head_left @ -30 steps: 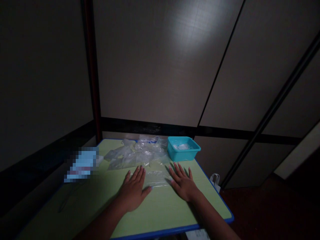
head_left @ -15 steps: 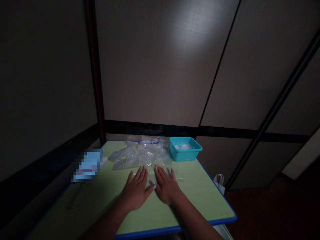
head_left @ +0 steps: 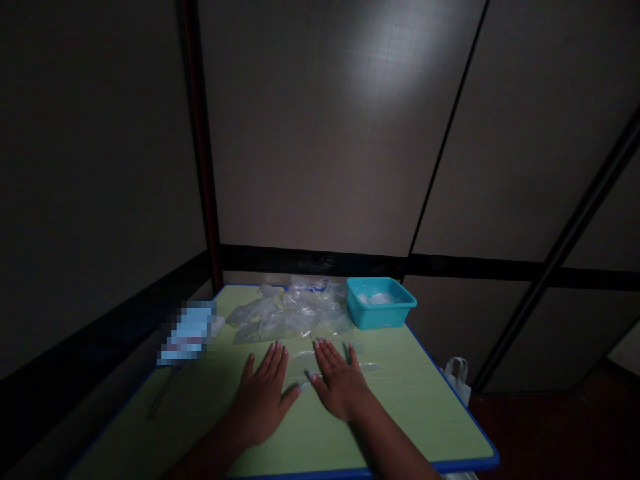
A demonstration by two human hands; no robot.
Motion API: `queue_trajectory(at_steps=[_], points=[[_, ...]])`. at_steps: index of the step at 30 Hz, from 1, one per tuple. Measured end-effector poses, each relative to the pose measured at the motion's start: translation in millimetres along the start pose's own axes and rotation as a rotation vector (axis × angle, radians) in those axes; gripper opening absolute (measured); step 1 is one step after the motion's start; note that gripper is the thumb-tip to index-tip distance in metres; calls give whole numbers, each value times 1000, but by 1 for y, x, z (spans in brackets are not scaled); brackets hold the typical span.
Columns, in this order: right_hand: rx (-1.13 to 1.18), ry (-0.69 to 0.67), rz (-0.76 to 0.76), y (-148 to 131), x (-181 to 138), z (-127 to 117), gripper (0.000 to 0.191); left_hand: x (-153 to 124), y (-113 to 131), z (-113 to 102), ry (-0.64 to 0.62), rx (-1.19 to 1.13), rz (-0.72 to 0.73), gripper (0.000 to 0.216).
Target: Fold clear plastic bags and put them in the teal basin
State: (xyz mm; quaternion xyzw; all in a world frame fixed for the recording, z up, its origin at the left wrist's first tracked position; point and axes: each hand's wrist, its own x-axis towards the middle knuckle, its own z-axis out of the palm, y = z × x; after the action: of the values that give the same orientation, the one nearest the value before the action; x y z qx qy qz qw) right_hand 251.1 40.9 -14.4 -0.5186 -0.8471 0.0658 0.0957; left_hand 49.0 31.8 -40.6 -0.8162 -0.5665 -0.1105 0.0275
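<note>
My left hand (head_left: 263, 393) lies flat on the green table (head_left: 405, 413), fingers stretched out. My right hand (head_left: 336, 380) lies flat beside it, fingers spread, pressing on a clear plastic bag (head_left: 367, 367) that shows past its fingertips and to its right. The thumbs of both hands nearly touch. Behind the hands sits a loose pile of clear plastic bags (head_left: 290, 310).
A teal tub (head_left: 380, 310) with clear plastic inside stands at the table's back right. A blurred blue-white object (head_left: 189, 331) rests at the left edge. Dark wall panels close off the back and left. A white bag (head_left: 457, 377) hangs off the right side.
My right hand slid left across the clear bag toward my left hand, then both held flat. The view shifted slightly.
</note>
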Motion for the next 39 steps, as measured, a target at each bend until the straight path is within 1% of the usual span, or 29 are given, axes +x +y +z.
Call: queue_trajectory(at_steps=[3,5,8,11,12,14,16,17,19,21,23,25,27,29,32,36,39], points=[[13,17,-22,2,0,2,59,-7,-3,-3,4,22,-56,70],[26,30,-33,4,0,4,58,-10,4,-9,-5,16,-59,69],[36,44,-46,7,1,6,56,-7,26,-25,-42,-55,73,63],[32,32,-78,8,1,7,55,4,50,-37,-65,-131,222,65],[35,30,-87,8,0,7,54,9,55,-38,-67,-140,242,65],[51,49,-81,8,-1,3,53,18,59,-35,-66,-145,230,65],[59,110,-23,8,-2,-2,51,24,57,-27,-59,-134,190,65],[53,159,30,9,-2,-6,49,26,55,-22,-54,-126,179,65],[21,264,172,14,-1,-13,43,28,51,-14,-45,-115,190,63],[-22,339,346,22,1,-19,36,28,48,-10,-38,-113,212,62],[-69,358,506,32,2,-22,31,28,48,-9,-52,-121,234,62],[-116,346,612,44,4,-22,30,27,50,-10,-78,-131,246,64],[-142,324,657,55,6,-21,32,26,51,-11,-97,-141,248,66],[-143,296,670,63,10,-20,35,26,51,-11,-102,-144,243,69],[-121,244,681,69,17,-20,39,26,51,-11,-104,-141,241,69],[-72,193,652,69,20,-19,28,26,52,-10,-99,-139,234,69],[-33,221,621,69,18,-18,21,25,52,-11,-102,-143,233,70]])
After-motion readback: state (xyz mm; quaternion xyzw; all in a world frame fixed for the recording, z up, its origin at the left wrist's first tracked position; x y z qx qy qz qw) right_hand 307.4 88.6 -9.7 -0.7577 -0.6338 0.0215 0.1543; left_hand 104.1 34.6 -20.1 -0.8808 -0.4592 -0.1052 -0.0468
